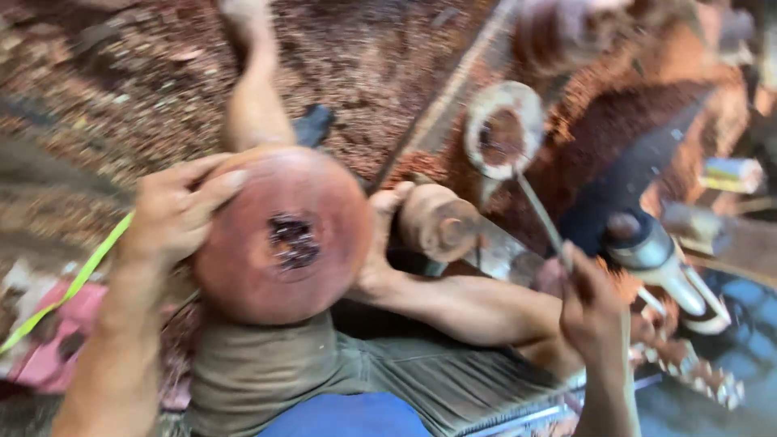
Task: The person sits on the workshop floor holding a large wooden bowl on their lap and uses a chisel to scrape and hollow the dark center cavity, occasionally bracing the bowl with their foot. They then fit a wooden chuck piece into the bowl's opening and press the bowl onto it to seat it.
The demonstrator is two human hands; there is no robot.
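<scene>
Reddish wood shavings (121,73) carpet the floor under a seated person, whose knee props a round wooden disc (279,235) for steadiness. Left hand (170,214) curls over its rim, gripping; another hand (384,243) braces the opposite edge. Right hand (595,311) closes around a thin metal rod (538,214), beside the disc

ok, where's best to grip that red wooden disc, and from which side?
By the rim, from opposite sides, palms inward: the wooden disc is wide and round, and its centre hole looks rough. The left hand already cups the left rim; another hand braces the right.
</scene>
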